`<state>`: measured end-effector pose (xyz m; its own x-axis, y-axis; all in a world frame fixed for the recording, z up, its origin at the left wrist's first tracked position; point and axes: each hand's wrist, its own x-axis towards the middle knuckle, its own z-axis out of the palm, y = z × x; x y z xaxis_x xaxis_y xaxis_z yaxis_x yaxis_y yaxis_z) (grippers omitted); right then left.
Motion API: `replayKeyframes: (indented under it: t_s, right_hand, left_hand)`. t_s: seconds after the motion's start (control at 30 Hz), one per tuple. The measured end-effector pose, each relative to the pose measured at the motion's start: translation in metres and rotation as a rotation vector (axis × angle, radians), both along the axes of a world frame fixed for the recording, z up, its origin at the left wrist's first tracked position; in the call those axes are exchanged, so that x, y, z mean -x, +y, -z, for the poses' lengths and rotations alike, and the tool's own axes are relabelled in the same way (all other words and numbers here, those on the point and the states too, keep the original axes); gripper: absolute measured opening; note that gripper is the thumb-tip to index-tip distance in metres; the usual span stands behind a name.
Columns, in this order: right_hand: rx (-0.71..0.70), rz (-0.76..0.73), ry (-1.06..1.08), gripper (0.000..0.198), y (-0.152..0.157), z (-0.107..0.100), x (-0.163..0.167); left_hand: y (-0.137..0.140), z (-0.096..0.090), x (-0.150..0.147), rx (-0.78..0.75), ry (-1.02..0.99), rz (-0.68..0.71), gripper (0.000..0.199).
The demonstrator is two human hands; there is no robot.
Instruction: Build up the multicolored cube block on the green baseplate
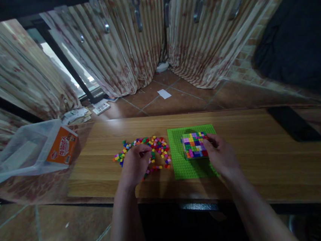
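Observation:
A multicoloured block of small toy bricks (193, 145) stands on a green studded baseplate (179, 170). My right hand (222, 153) is closed on the block's right side, with the thumb over its top edge. Over a scatter of small loose bricks (159, 145), left of the baseplate, my left hand (136, 163) is held in a pinch. Whatever sits between its fingertips is too small or hidden to make out. Part of the loose bricks is covered by this hand.
The wooden table (255, 164) carries a dark phone-like slab (294, 123) at the right. A clear plastic bin (24, 148) with an orange label stands at the left. Striped curtains (131, 55) hang beyond the table, and a white paper (164, 94) lies on the tiled floor.

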<state>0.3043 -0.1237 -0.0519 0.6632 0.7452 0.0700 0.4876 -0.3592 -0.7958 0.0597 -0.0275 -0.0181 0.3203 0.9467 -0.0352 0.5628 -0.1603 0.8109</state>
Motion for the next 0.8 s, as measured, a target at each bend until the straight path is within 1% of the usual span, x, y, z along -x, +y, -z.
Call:
replayKeyframes:
  t_s: [0.17,0.3,0.37,0.53,0.6,0.67,0.8]
  right_hand:
    - [0.016,0.008,-0.008,0.047,0.000,0.004,-0.003]
    - [0.024,0.009,-0.021,0.049,0.001,0.007,-0.006]
    - [0.026,0.004,-0.020,0.050,0.001,0.009,-0.007]
    - [0.050,0.003,0.003,0.051,0.000,0.009,-0.008]
    - [0.062,0.006,-0.014,0.051,0.000,0.009,-0.008]
    - [0.077,0.004,-0.023,0.052,0.000,0.008,-0.007]
    - [0.097,0.001,-0.043,0.054,0.000,0.007,-0.007]
  left_hand:
    - [0.000,-0.001,0.014,0.022,0.058,0.068,0.016]
    - [0.000,-0.001,0.019,0.012,0.092,0.087,0.019]
    - [0.001,-0.001,0.023,0.009,0.120,0.055,0.019]
    - [0.004,-0.002,0.036,-0.027,0.234,-0.104,0.021]
    - [0.003,-0.002,0.037,-0.029,0.269,-0.127,0.023]
    - [0.002,0.000,0.033,-0.024,0.284,-0.103,0.024]
    - [0.000,0.007,0.019,-0.027,0.337,0.039,0.024]
